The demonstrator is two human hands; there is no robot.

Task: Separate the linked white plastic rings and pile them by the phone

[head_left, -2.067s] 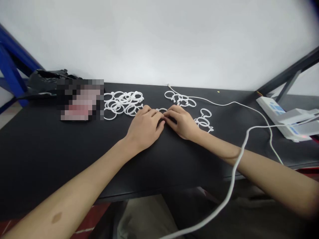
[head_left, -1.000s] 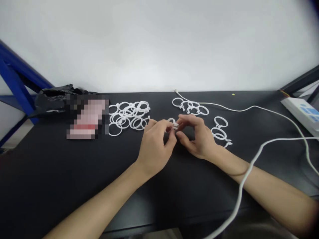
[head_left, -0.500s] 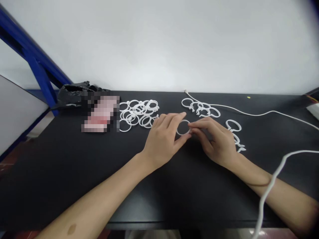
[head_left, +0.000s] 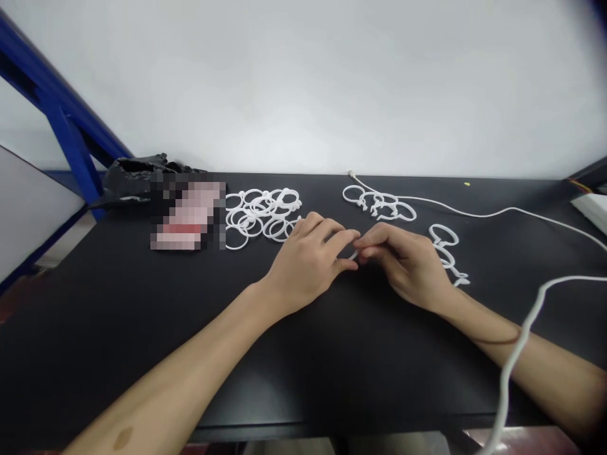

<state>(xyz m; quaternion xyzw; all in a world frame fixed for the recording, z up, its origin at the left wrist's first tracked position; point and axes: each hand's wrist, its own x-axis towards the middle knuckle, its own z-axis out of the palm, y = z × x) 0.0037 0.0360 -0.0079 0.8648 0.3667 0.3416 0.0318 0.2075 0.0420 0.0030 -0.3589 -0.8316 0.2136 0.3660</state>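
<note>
A white plastic curtain ring point(head_left: 353, 254) is held between my two hands over the black table, mostly hidden by the fingers. My left hand point(head_left: 306, 268) curls around its left side, with thumb and forefinger closed on it. My right hand point(head_left: 412, 265) pinches the ring's right side between thumb and fingertips. To the left lies a pile of white curtain rings point(head_left: 262, 217), partly behind my left hand. Beyond my right hand, several rings with small clip-like ends form a cluster point(head_left: 398, 205). Further rings point(head_left: 444, 234) lie beside my right wrist, partly covered by it.
A blurred-out pink and red item point(head_left: 190, 212) and a crumpled black plastic bag point(head_left: 133, 177) lie on the left. A white cable point(head_left: 455, 207) crosses the back right of the table. Another white cable point(head_left: 515, 347) hangs over my right forearm. A blue metal frame point(head_left: 71, 136) stands at left.
My left forefinger has come down over the ring and the two hands have drawn closer together. The ring, visible as a full circle before, is now mostly covered. The view has shifted slightly.
</note>
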